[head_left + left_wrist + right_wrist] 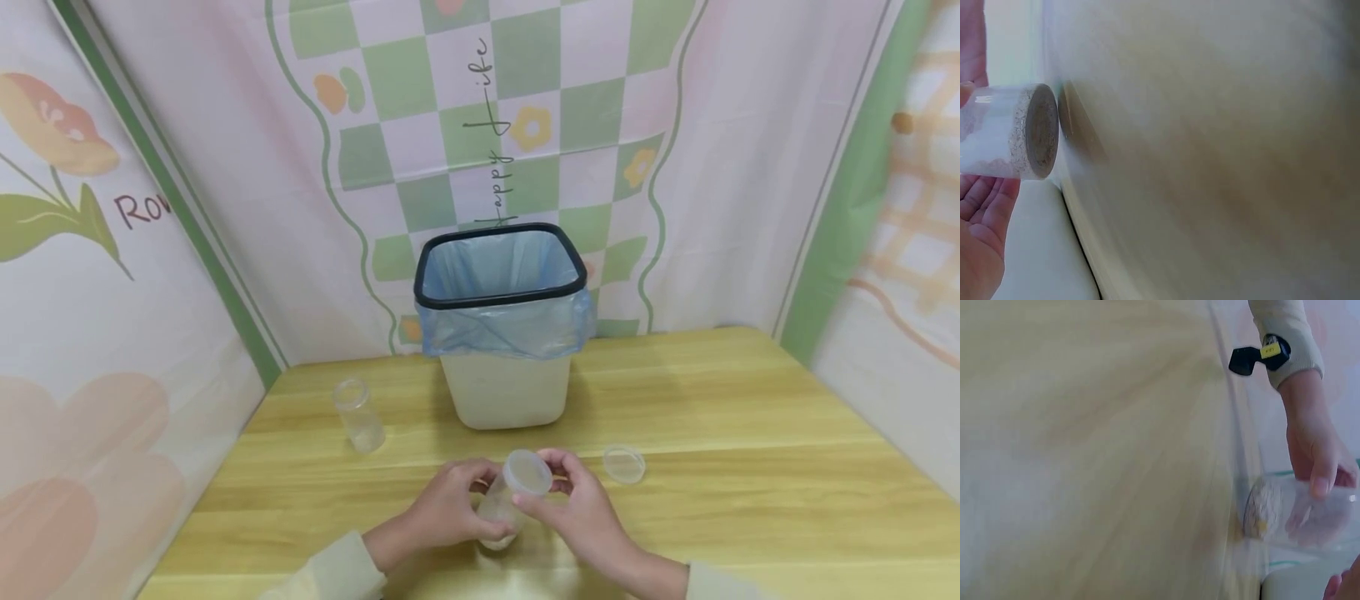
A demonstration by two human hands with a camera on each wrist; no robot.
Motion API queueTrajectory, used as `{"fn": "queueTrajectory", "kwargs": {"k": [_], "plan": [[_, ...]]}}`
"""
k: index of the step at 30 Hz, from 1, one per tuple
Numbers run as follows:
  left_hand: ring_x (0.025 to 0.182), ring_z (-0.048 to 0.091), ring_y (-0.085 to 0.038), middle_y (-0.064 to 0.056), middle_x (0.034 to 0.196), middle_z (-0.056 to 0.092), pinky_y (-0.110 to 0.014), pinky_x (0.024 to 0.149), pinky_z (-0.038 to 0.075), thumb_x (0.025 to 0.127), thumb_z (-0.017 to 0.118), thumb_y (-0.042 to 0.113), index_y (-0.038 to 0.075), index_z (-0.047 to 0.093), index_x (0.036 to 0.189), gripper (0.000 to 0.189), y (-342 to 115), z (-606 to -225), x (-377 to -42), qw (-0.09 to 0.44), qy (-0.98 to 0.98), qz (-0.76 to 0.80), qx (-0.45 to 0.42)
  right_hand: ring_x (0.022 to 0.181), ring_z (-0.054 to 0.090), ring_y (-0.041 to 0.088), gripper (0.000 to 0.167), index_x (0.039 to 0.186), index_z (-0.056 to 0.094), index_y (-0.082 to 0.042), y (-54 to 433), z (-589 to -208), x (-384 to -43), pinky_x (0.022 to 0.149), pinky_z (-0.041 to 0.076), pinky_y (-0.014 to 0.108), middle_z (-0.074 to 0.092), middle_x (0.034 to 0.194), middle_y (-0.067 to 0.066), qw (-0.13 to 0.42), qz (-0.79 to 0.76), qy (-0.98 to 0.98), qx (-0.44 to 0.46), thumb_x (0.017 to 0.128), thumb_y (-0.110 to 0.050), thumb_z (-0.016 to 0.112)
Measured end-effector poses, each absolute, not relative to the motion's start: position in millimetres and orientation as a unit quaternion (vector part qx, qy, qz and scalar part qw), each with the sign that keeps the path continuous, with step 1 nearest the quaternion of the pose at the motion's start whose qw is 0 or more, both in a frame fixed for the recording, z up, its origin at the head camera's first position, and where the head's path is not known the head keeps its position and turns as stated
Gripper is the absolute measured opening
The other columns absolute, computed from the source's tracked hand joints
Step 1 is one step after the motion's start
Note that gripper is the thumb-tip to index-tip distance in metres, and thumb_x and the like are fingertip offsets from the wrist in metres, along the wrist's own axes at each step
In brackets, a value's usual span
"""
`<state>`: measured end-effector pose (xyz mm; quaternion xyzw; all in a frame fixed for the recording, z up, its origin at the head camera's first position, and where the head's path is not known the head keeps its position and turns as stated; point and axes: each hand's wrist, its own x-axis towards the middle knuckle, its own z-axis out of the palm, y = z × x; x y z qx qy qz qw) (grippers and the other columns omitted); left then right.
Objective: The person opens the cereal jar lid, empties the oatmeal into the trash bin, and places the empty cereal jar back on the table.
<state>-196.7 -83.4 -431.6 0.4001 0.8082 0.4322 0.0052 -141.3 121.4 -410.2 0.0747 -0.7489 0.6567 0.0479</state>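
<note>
My left hand grips a clear plastic jar round its side, thumb in front and fingers behind. The jar is tilted, its base close over the table. A pale, crumbly layer lies in its bottom, with a small yellow bit in it. On top of the jar sits a translucent round lid. My right hand pinches the lid's rim between thumb and fingers. The right wrist view shows the left thumb pressed on the jar wall; most of the right hand falls outside that view.
A second clear jar stands at the left of the wooden table. A loose round lid lies right of my hands. Behind them stands a white bin with a black rim and blue liner, before a patterned cloth.
</note>
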Motion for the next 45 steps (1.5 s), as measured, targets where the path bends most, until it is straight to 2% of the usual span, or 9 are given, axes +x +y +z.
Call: {"fn": "queueTrajectory", "kwargs": {"k": [8,13,16,19,23,33,38,45], "plan": [[0.095,0.062,-0.006,0.002,0.106,0.066,-0.022,0.082,0.054,0.073,0.086,0.020,0.006,0.065,0.111,0.045,-86,-433,-199,0.029,0.799,0.442,0.408,0.103,0.054,0.022,0.048,0.124,0.058,-0.004,136,-419,-151,0.089,0.047,0.030,0.060,0.112,0.007,0.058,0.631,-0.747,0.202,0.081,-0.011,0.078],[0.096,0.062,-0.007,0.001,0.107,0.067,-0.022,0.082,0.055,0.074,0.086,0.019,0.006,0.065,0.112,0.046,-87,-434,-200,0.031,0.793,0.444,0.416,0.108,0.052,0.019,0.055,0.132,0.051,-0.001,139,-422,-153,0.092,0.046,0.029,0.058,0.119,0.008,0.066,0.617,-0.744,0.246,0.084,-0.008,0.075],[0.096,0.062,-0.007,0.001,0.107,0.067,-0.022,0.082,0.055,0.074,0.086,0.019,0.005,0.065,0.112,0.045,-88,-435,-199,0.033,0.794,0.446,0.412,0.109,0.052,0.018,0.061,0.134,0.047,0.001,136,-420,-149,0.091,0.047,0.030,0.057,0.121,0.009,0.071,0.618,-0.753,0.214,0.082,-0.009,0.077],[0.096,0.063,-0.007,0.000,0.107,0.067,-0.022,0.081,0.055,0.074,0.086,0.020,0.005,0.065,0.112,0.045,-89,-435,-198,0.029,0.796,0.449,0.405,0.106,0.052,0.018,0.065,0.132,0.047,0.001,130,-416,-143,0.088,0.048,0.030,0.057,0.118,0.008,0.073,0.627,-0.762,0.143,0.078,-0.012,0.081],[0.094,0.063,-0.008,0.000,0.106,0.067,-0.022,0.080,0.055,0.074,0.086,0.019,0.004,0.065,0.111,0.045,-89,-434,-197,0.022,0.798,0.454,0.396,0.101,0.050,0.020,0.061,0.125,0.049,-0.002,121,-411,-136,0.084,0.046,0.030,0.055,0.113,0.007,0.061,0.641,-0.762,0.069,0.076,-0.014,0.083],[0.093,0.063,-0.007,0.001,0.104,0.067,-0.022,0.080,0.055,0.074,0.086,0.020,0.005,0.066,0.110,0.044,-89,-435,-197,0.020,0.801,0.452,0.392,0.100,0.051,0.019,0.050,0.117,0.054,-0.004,114,-410,-135,0.084,0.045,0.031,0.058,0.108,0.004,0.051,0.659,-0.750,0.036,0.077,-0.014,0.082],[0.093,0.063,-0.007,0.003,0.104,0.066,-0.022,0.080,0.055,0.074,0.086,0.022,0.006,0.066,0.109,0.043,-89,-434,-198,0.024,0.803,0.450,0.391,0.104,0.051,0.019,0.046,0.118,0.055,-0.004,119,-414,-138,0.087,0.046,0.030,0.059,0.110,0.005,0.052,0.659,-0.746,0.079,0.080,-0.012,0.079],[0.093,0.063,-0.007,0.002,0.103,0.066,-0.022,0.081,0.055,0.073,0.086,0.018,0.006,0.066,0.108,0.043,-91,-432,-198,0.033,0.799,0.456,0.391,0.107,0.054,0.019,0.045,0.130,0.053,-0.003,131,-424,-146,0.091,0.046,0.034,0.060,0.121,0.007,0.077,0.629,-0.742,0.219,0.088,-0.006,0.069]]}}
